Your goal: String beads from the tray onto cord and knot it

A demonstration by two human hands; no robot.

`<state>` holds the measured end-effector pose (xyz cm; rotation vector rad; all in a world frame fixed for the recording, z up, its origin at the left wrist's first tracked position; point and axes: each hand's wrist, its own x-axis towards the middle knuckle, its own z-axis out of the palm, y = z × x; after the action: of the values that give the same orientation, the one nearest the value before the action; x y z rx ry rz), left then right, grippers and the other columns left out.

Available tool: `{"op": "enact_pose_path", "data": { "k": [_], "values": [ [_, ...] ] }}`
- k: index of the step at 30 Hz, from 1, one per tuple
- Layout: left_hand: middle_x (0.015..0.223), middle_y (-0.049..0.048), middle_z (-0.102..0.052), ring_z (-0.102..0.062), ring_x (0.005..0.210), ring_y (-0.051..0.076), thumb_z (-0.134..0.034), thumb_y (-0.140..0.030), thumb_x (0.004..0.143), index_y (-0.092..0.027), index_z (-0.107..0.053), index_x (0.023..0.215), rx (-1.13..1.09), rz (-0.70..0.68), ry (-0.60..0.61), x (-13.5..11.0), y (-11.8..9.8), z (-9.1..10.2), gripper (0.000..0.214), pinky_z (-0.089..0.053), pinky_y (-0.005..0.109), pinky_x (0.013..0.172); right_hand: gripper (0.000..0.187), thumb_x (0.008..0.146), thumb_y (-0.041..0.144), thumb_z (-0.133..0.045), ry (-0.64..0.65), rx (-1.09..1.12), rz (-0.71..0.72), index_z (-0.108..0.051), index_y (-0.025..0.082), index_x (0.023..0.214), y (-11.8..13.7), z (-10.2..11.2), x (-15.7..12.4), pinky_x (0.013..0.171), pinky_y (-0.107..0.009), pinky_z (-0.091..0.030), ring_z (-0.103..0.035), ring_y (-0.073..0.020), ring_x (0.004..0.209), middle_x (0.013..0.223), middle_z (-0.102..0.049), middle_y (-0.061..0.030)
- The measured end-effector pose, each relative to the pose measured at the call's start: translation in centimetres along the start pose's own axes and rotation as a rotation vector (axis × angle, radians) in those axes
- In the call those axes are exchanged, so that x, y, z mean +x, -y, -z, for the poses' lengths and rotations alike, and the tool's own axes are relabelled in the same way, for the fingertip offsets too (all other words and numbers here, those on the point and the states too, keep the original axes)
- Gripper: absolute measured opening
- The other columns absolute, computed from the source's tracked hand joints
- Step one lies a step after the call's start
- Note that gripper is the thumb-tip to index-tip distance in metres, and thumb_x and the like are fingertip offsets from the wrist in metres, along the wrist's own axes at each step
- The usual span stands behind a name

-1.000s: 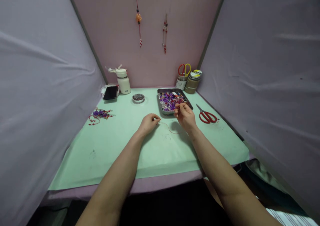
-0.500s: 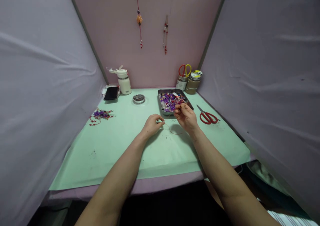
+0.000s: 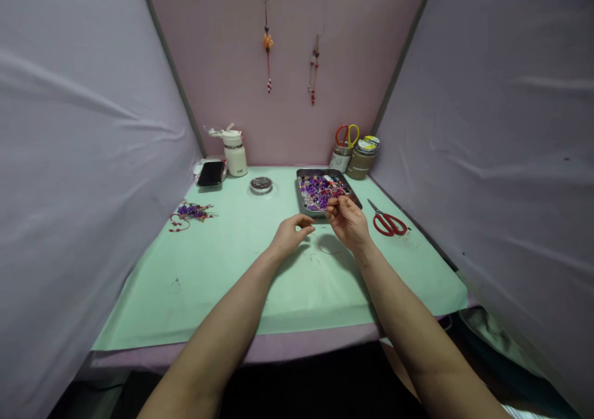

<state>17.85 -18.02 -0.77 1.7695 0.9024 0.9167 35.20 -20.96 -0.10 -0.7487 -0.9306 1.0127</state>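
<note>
My right hand (image 3: 349, 222) is raised just in front of the bead tray (image 3: 304, 209), its thumb and fingertips pinched together on a thin reddish cord. Left of it, my left hand (image 3: 291, 236) is curled low over the table, thumb and forefinger closed on the same cord as far as I can see. A loose length of cord (image 3: 328, 253) curves down from between the hands and lies on the green table cover. Purple, clear and dark beads (image 3: 317, 190) fill the metal tray, partly hidden behind my right fingers.
Red-handled scissors (image 3: 390, 224) lie to the right. Behind stand a can (image 3: 340, 159) with more scissors, a brown jar (image 3: 361, 163) and a white bottle (image 3: 236, 156). On the left are a phone (image 3: 211, 174), a small round container (image 3: 261, 185) and beaded strings (image 3: 192, 211).
The whole view has shifted slightly. My left hand has moved a little closer to my right hand, its thumb and forefinger slightly wider apart. The right hand keeps its pinch.
</note>
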Motion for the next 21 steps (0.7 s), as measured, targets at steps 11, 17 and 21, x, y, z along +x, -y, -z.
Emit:
{"op": "enact_pose_path", "data": {
  "k": [11, 17, 21],
  "values": [
    [0.066, 0.0018, -0.063, -0.052, 0.058, 0.012, -0.066, -0.034, 0.067, -0.016, -0.065, 0.073, -0.253, 0.176, -0.169, 0.5, 1.2, -0.2, 0.019, -0.041, 0.025, 0.056, 0.01, 0.087, 0.03, -0.051, 0.089, -0.661, 0.148, -0.053, 0.021, 0.083, -1.4, -1.2, -1.2, 0.071, -0.03, -0.043, -0.052, -0.015, 0.072, 0.077, -0.056, -0.0009],
    [0.068, 0.0028, -0.064, -0.055, 0.06, 0.012, -0.069, -0.029, 0.064, -0.015, -0.065, 0.073, -0.318, 0.197, -0.19, 0.5, 1.2, -0.2, 0.017, -0.043, 0.025, 0.056, 0.01, 0.084, 0.025, -0.05, 0.218, -0.828, 0.21, -0.052, 0.021, 0.075, -1.2, -1.6, -0.9, 0.079, -0.032, -0.04, -0.051, -0.0177, 0.084, 0.086, -0.055, -0.0032],
    [0.068, 0.0029, -0.065, -0.056, 0.063, 0.013, -0.07, -0.027, 0.062, -0.015, -0.065, 0.074, -0.327, 0.202, -0.189, 0.6, 1.5, -0.1, 0.018, -0.043, 0.024, 0.056, 0.009, 0.08, 0.024, -0.054, 0.33, -0.901, 0.128, -0.054, 0.02, 0.073, -1.0, -2.3, -0.6, 0.083, -0.035, -0.04, -0.052, -0.0182, 0.086, 0.086, -0.058, -0.0034]
  ]
}}
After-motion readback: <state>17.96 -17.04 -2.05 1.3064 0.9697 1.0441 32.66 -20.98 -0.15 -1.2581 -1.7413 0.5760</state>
